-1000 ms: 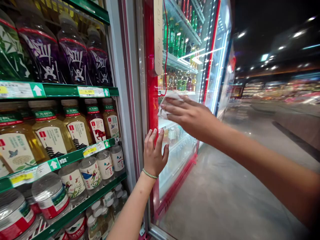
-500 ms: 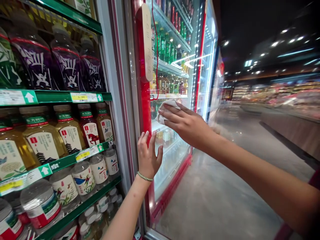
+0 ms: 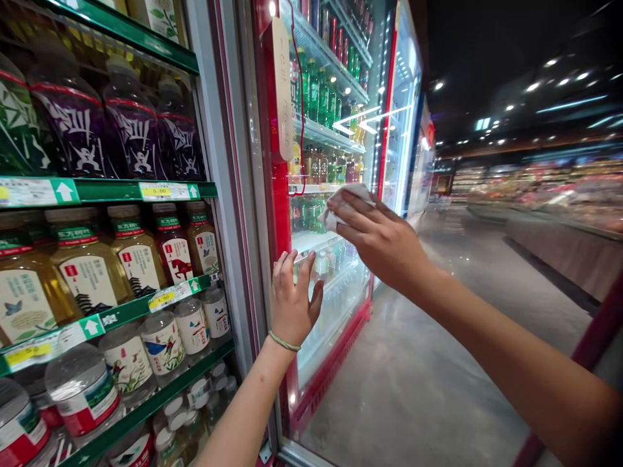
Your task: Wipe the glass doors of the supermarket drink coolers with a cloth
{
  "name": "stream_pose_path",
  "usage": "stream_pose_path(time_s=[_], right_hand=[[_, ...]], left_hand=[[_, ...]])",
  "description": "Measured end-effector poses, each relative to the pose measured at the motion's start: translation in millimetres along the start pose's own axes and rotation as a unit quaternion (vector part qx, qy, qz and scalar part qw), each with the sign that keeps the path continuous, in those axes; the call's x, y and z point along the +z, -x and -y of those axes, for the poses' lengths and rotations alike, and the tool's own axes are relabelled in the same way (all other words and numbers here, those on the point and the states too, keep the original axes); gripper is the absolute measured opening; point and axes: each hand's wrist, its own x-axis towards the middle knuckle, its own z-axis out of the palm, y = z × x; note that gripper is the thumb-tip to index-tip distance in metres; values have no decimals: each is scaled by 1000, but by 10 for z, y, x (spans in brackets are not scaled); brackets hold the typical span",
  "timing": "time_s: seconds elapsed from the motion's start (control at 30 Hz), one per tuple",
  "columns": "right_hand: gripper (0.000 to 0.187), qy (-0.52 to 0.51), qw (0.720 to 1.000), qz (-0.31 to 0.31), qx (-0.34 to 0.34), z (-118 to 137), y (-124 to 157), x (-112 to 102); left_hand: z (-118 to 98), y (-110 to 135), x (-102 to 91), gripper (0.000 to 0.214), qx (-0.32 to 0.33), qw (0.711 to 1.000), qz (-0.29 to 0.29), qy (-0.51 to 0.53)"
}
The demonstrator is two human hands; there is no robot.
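A glass fridge door [image 3: 335, 383] stands swung out in front of me, its metal frame along the left side. My right hand [image 3: 374, 233] presses a crumpled white cloth [image 3: 357, 192] flat against the glass, fingers stretched over it. Lower and to the left, my left hand [image 3: 294, 295] rests near the glass by the door's edge with fingers spread and nothing in it. A thin green band [image 3: 284, 342] circles that wrist. Through the glass shows a lit drinks cooler [image 3: 335, 136] with a red frame.
On the left, open shelves hold purple drink bottles [image 3: 139, 130], tea bottles [image 3: 87, 266] and water bottles [image 3: 163, 344]. Green shelf edges [image 3: 111, 188] carry price tags. A long pale handle [image 3: 281, 91] sits at upper centre. Grey floor [image 3: 389, 383] and blurred store displays [image 3: 549, 188] lie to the right.
My right hand has slid a little to the right and slightly up with the cloth. My left hand stays in about the same place, its fingers a little more bent.
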Motion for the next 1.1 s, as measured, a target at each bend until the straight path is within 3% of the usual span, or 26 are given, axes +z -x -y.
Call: stream_pose_path(time_s=[0.1, 0.23, 0.37, 0.57, 0.7, 0.83, 1.0, 1.1], right_hand=[[41, -2, 1000, 17, -17, -32, 25, -27], [43, 28, 999, -29, 25, -62, 87, -47], [41, 17, 1000, -16, -12, -58, 171, -29], [55, -6, 997, -49, 63, -83, 266, -41], [54, -15, 998, -36, 50, -122, 332, -78], [51, 5, 993, -62, 103, -157, 429, -125], [51, 9, 995, -48, 85, -208, 558, -172], [49, 36, 987, -81, 131, -265, 643, -216]], left_hand=[[-76, -37, 4, 55, 6, 1000, 7, 2], [-183, -80, 27, 56, 9, 1000, 13, 13], [-270, -95, 71, 58, 19, 999, 10, 32], [-310, -80, 106, 60, 19, 999, 18, 34], [-328, -89, 100, 60, 21, 999, 15, 19], [-390, -116, 103, 59, 30, 999, 11, 14], [-546, -154, 134, 56, 60, 998, 16, 29], [-637, -169, 169, 54, 65, 997, 13, 34]])
